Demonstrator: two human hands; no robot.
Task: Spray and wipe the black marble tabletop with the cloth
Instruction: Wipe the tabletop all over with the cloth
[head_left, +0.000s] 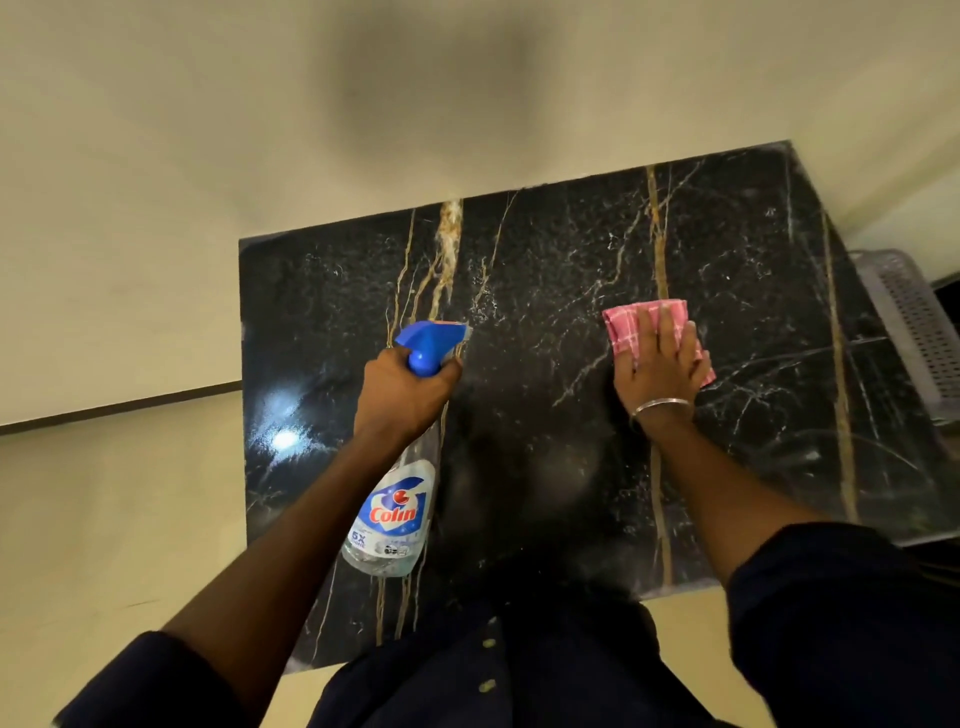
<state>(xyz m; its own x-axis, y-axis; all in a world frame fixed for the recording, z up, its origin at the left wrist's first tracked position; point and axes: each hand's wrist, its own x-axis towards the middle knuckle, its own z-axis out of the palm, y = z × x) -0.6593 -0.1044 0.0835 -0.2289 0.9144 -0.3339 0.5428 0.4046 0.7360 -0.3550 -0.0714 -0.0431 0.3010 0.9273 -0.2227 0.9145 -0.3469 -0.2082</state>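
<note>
One spray bottle gripped by left hand; right hand flat on one cloth, tabletop

In view are one tabletop, one bottle with one blue trigger, one pink cloth, two hands, the left hand and the right hand, one bangle, one grey basket, two dark sleeves, and two pale buttons on one shirt
</note>
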